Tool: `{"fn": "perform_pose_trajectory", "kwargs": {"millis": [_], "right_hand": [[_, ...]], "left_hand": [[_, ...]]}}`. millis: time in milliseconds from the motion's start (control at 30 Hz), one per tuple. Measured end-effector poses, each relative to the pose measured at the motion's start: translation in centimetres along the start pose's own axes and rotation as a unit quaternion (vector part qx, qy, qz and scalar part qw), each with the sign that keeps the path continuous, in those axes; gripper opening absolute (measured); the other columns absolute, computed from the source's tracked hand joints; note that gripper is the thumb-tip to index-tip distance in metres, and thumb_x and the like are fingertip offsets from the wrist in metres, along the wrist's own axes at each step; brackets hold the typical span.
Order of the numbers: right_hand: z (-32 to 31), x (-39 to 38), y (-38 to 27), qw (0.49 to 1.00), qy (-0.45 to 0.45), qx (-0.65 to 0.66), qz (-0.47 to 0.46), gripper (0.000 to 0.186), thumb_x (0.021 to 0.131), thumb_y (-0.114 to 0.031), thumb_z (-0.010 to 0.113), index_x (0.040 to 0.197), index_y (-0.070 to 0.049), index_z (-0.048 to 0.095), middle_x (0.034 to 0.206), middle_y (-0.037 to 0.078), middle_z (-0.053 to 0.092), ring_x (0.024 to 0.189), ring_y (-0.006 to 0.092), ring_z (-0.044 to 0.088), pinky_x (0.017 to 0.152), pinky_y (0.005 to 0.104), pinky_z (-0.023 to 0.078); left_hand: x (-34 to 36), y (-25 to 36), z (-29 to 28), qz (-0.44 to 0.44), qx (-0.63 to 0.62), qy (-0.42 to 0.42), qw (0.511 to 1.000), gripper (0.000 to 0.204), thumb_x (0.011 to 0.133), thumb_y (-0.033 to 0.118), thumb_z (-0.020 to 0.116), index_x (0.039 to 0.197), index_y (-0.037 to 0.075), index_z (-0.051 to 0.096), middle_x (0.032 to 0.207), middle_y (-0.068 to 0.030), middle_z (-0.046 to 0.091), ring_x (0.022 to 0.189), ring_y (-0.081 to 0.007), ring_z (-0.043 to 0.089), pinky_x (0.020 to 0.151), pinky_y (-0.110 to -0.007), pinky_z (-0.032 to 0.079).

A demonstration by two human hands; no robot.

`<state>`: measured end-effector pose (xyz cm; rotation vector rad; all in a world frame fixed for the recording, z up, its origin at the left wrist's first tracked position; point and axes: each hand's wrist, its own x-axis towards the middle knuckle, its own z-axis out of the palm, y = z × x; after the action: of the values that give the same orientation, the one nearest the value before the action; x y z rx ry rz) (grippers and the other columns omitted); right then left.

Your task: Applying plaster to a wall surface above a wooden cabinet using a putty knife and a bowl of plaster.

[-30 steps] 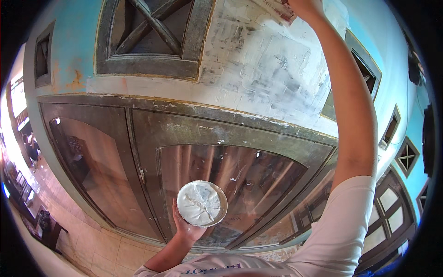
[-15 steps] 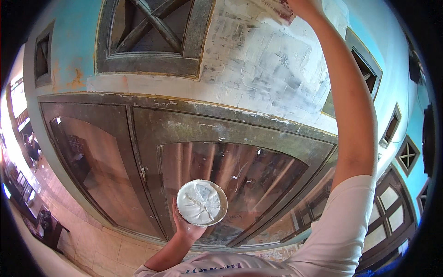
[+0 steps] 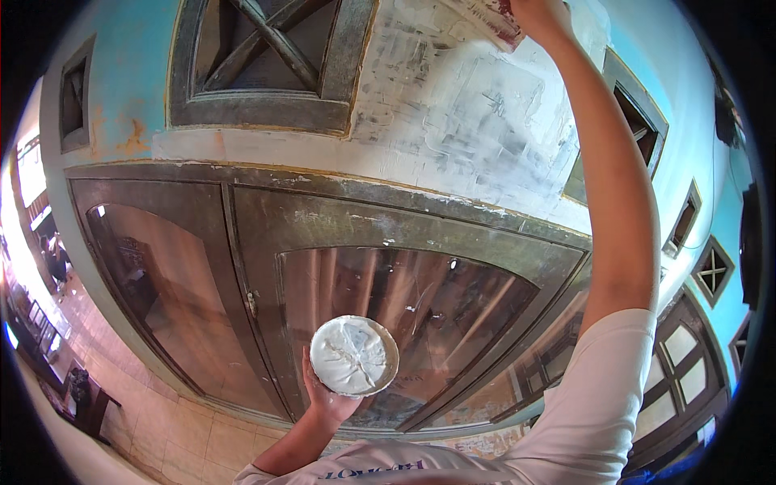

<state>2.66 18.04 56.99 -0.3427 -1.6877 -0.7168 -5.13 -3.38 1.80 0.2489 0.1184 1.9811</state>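
My left hand [image 3: 327, 398] supports a round tub of white putty [image 3: 354, 354] from its lower left side, fingers wrapped up along the rim. The putty's surface is creased and nearly level with the rim. High above, at the end of a raised arm, my right hand [image 3: 543, 18] is closed on a wide putty knife [image 3: 497, 23] with dark red on it, partly cut off by the top edge. Its blade lies at the wall patch [image 3: 453, 105], which is coated in uneven white putty with grey showing through.
Left of the patch sits a wooden vent frame [image 3: 267, 109] with crossed bars. Below run brown wooden-framed glass panels [image 3: 404, 234] with curtains behind. A smaller vent [image 3: 638, 121] is beyond my right arm. Dark furniture [image 3: 85, 400] stands on the tiled floor [image 3: 182, 432] at lower left.
My right hand and the putty knife have shifted slightly down and right across the wall. My left hand and the tub stay in place.
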Motion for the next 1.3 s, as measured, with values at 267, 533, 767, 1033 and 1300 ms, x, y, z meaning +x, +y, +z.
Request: {"fn": "perform_pose_trajectory", "kwargs": {"millis": [267,533,767,1033,1300], "right_hand": [[0.2,-0.4,-0.2,0.999,-0.003,0.030,0.037,0.038,0.106,-0.042,0.041,0.117,-0.009,0.055,0.109,0.019,0.069,0.102,0.0388,0.067,0.086,0.0498,0.050],[0.2,0.5,1.2,0.999,0.037,0.016,0.014,0.039,0.105,-0.043,0.042,0.116,-0.008,0.055,0.107,0.019,0.069,0.099,0.0395,0.067,0.085,0.0484,0.051],[-0.1,-0.5,0.4,0.998,0.028,-0.012,0.062,0.038,0.106,-0.043,0.040,0.119,-0.011,0.055,0.112,0.017,0.069,0.106,0.0382,0.066,0.096,0.0529,0.043],[0.2,0.4,-2.1,0.997,0.036,0.010,0.073,0.037,0.105,-0.043,0.041,0.116,-0.011,0.055,0.108,0.016,0.070,0.105,0.0377,0.066,0.095,0.0522,0.044],[1.9,1.7,-3.0,0.999,0.026,-0.012,0.046,0.034,0.106,-0.043,0.040,0.116,-0.013,0.055,0.106,0.016,0.071,0.100,0.0387,0.067,0.089,0.0563,0.045]], "left_hand": [[-0.1,0.1,-0.1,-0.023,-0.016,0.002,1.000,0.073,0.094,0.072,0.035,0.144,0.022,0.051,0.147,-0.0036,0.051,0.135,-0.0330,0.048,0.113,-0.057,0.033],[-0.3,0.2,-0.4,-0.013,-0.008,0.000,1.000,0.072,0.094,0.071,0.035,0.145,0.022,0.050,0.147,-0.0034,0.051,0.135,-0.0333,0.048,0.113,-0.057,0.033],[-0.7,0.1,-0.5,-0.009,-0.011,-0.006,1.000,0.073,0.094,0.071,0.035,0.146,0.021,0.049,0.148,-0.0039,0.050,0.135,-0.0338,0.047,0.113,-0.056,0.033],[-1.0,0.4,-0.3,-0.018,-0.024,-0.013,0.999,0.073,0.094,0.070,0.037,0.146,0.019,0.049,0.148,-0.0054,0.050,0.136,-0.0341,0.047,0.113,-0.056,0.034],[-1.0,0.1,-1.3,-0.031,-0.033,-0.002,0.999,0.073,0.094,0.071,0.039,0.145,0.020,0.050,0.147,-0.0054,0.051,0.135,-0.0341,0.048,0.113,-0.057,0.035]]}}
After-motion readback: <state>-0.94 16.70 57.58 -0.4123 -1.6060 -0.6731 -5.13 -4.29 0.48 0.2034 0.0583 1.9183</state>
